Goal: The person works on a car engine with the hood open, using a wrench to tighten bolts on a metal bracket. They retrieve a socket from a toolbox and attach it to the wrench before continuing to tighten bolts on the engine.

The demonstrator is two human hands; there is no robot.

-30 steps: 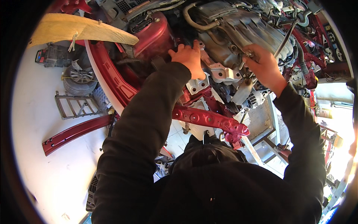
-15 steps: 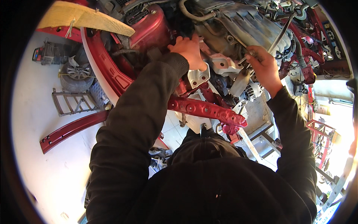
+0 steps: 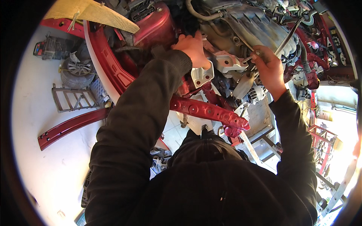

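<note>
In the engine bay of a red car, my left hand (image 3: 191, 49) is closed over a pale metal bracket (image 3: 201, 76) with round holes. Its thumb lies on the bracket, while the fingertips drop out of sight behind it. Farther right, my right hand (image 3: 268, 69) pinches a small metal piece between thumb and fingers, beside the engine. That piece is mostly covered, so its kind does not show. A long shiny metal bar (image 3: 289, 38) slants up and away just beyond this hand. Between the hands sits a second pale bracket (image 3: 228, 62), near the ribbed engine cover (image 3: 256, 24).
A red crossmember (image 3: 207, 112) juts out in front of my body. At the upper left, a wooden plank (image 3: 90, 14) lies over the red fender edge (image 3: 107, 56). Along the left wall are a wheel (image 3: 78, 73), a metal frame (image 3: 71, 98) and a red curved beam (image 3: 71, 128).
The view has shifted slightly. Both hands stay at nearly the same spots on the engine, and the right hand's fingers have turned a little. Nothing has visibly been let go.
</note>
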